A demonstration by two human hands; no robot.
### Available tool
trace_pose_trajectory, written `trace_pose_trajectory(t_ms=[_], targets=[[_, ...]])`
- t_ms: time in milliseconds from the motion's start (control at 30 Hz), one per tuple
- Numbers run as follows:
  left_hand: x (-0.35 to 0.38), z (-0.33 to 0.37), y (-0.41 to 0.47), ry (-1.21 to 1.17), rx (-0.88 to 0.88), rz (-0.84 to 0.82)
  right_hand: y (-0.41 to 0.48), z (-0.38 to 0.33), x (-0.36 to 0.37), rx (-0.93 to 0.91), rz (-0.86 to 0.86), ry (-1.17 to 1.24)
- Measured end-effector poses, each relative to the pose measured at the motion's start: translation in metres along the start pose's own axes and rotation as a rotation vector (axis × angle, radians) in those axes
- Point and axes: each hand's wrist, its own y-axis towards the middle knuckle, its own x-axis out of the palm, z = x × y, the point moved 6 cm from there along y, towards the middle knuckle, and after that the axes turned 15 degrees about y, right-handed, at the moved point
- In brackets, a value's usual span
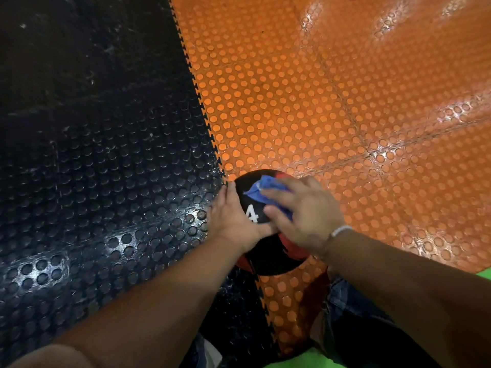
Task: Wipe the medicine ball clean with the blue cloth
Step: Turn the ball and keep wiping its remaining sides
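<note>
Your right grip (300,211) holds the bunched blue cloth (263,188) between thumb and fingers and presses it onto the top of the medicine ball (268,258). A crumpled corner of the cloth sticks out past your fingertips. A pale bracelet (341,231) circles that wrist.

Your left grip (233,219) lies flat against the ball's left side. Its fingers are straight and close together, and the thumb reaches across the ball, just below a white number 4.

The ball is black with jagged red patches and looks matte. It sits on the floor right in front of your knees, on the toothed seam where two studded mats meet: the black mat (93,155) on the left and the orange mat (318,102) on the right. Both mats are glossy and catch patches of light. Your blue jeans (353,314) show beneath your right forearm, and a strip of green floor (483,273) edges the lower right.
</note>
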Motion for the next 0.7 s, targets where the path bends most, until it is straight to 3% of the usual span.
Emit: trace_pose_trajectory(t_ms=[67, 133, 233, 267, 300, 333, 433, 467, 600, 700], targets=[[0.007, 0.004, -0.014, 0.087, 0.071, 0.024, -0.013, 0.006, 0.006, -0.057, 0.004, -0.069], [0.012, 0.008, -0.025, 0.111, 0.117, 0.025, -0.021, 0.028, -0.001, 0.091, 0.112, 0.012], [0.015, 0.019, -0.029, 0.128, 0.159, 0.035, -0.021, 0.075, -0.008, 0.614, 0.271, 0.409], [0.015, 0.024, -0.027, 0.136, 0.167, 0.035, -0.019, 0.082, -0.007, 0.731, 0.258, 0.415], [0.015, 0.028, -0.024, 0.144, 0.172, 0.034, -0.015, 0.075, -0.008, 0.739, 0.212, 0.355], [0.014, 0.032, -0.021, 0.149, 0.172, 0.036, -0.010, 0.059, -0.008, 0.611, 0.134, 0.221], [0.010, 0.034, -0.015, 0.139, 0.167, 0.054, -0.012, -0.006, 0.000, -0.045, 0.038, -0.025], [0.009, 0.032, -0.014, 0.135, 0.163, 0.049, -0.016, -0.010, 0.003, -0.126, 0.005, -0.046], [0.011, 0.027, -0.021, 0.114, 0.146, 0.019, -0.005, 0.015, -0.006, 0.087, 0.122, -0.010], [0.007, 0.028, -0.020, 0.114, 0.129, 0.044, 0.012, 0.038, -0.002, 0.453, 0.127, 0.179]])
